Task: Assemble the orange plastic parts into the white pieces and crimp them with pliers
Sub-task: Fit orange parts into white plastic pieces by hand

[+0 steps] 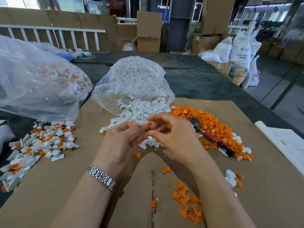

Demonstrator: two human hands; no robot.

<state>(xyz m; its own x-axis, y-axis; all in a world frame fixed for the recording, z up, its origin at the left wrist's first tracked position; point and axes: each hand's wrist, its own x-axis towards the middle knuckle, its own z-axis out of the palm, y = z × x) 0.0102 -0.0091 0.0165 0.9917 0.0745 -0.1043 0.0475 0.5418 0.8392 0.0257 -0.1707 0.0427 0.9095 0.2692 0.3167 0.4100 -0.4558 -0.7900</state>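
Observation:
My left hand (pixel 122 139) and my right hand (pixel 172 134) meet above the middle of the cardboard sheet (pixel 255 186). Between their fingertips they pinch a small orange part (pixel 148 126) against a white piece that the fingers mostly hide. Loose white pieces (pixel 139 112) spill from a clear bag (pixel 134 83) just behind my hands. A heap of orange parts (pixel 207 122) lies to the right. On that heap rest the pliers (pixel 212 137), with red and black handles. Finished white-and-orange pieces (pixel 37 145) lie in a pile at the left.
A large clear bag (pixel 32 79) with assembled pieces stands at the left. Scattered orange parts (pixel 187 203) lie near my right forearm, and a few white pieces (pixel 232 177) at the right. A paper sheet (pixel 287 145) lies at the right edge. Cardboard boxes and sacks stand behind the table.

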